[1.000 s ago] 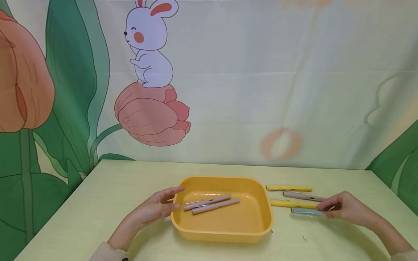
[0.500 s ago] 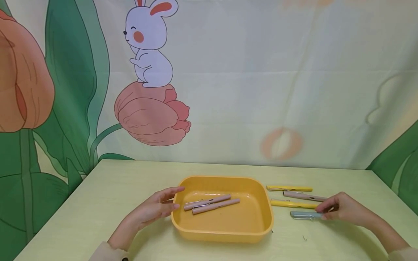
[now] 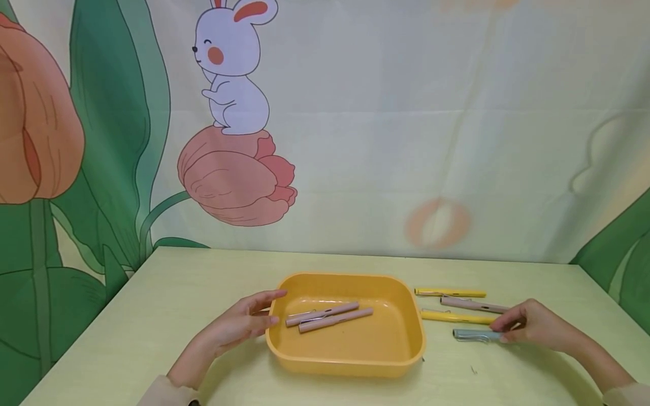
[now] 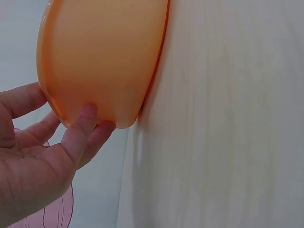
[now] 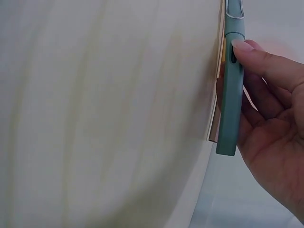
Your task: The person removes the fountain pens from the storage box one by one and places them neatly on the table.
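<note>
A yellow plastic tray stands on the table with two pinkish-beige pens lying in it. At its left end my left hand holds the wall, index finger over the rim. The left wrist view has that thumb against the tray's outer wall. To the right, my right hand pinches a blue-green pen with a metal clip. In the right wrist view this pen runs upright along the thumb and fingers, its clip end at the top.
Two yellow pens, one behind the other, lie right of the tray, with a pinkish-beige pen between them. A small dark scrap is on the table in front. A printed rabbit curtain hangs behind.
The blue-green pen in my right hand has come slightly nearer to me, opening a gap to the front yellow pen. My left hand and the tray stay in place.
</note>
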Tool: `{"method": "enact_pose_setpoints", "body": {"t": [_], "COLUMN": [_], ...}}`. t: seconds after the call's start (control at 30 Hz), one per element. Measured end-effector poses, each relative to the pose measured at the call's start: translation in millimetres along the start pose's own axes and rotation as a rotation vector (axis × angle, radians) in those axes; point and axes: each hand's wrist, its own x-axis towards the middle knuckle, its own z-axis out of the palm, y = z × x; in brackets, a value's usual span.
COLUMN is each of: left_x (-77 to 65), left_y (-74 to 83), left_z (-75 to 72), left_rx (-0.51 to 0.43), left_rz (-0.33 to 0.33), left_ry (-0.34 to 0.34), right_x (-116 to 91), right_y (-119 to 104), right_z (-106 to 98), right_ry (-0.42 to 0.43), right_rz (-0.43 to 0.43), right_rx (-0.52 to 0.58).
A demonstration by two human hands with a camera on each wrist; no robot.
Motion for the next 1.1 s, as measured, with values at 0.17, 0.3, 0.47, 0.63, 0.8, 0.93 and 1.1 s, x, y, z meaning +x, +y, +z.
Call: {"method": "enact_pose_setpoints", "body": {"t": [0.17, 0.3, 0.47, 0.63, 0.8, 0.93, 1.1], "left_x": [-0.4, -0.5, -0.5, 0.0, 0.3, 0.0, -0.9], "left_y": [-1.5, -1.7, -1.4, -1.3, -1.0, -0.1, 1.3], "left_z": [-0.7, -1.1, -1.2, -1.0, -0.3, 0.1, 0.6], "left_rx": [0.0, -0.007, -0.009, -0.01, -0.004, -0.005, -0.012], "left_rz": [0.018, 0.019, 0.014, 0.009, 0.009, 0.007, 0.003], "left_ry": [-0.015, -0.022, -0.023, -0.021, -0.02, -0.017, -0.016], "right_x": [-0.3, 0.1, 0.6, 0.0, -3.1, -6.0, -7.5], "right_y": [0.9, -0.6, -3.3, -2.9, -1.1, 0.4, 2.4], "right_z": [-0.2, 0.1, 1.2, 1.3, -1.0, -3.3, -4.1], "right_ry": [-0.004, -0.012, -0.015, -0.017, -0.019, -0.009, -0.002], "right_rz": [0.0, -0.011, 0.005, 0.027, 0.057, 0.072, 0.05], "right_rx": [0.001, -0.006, -0.012, -0.018, -0.031, -0.044, -0.036]}}
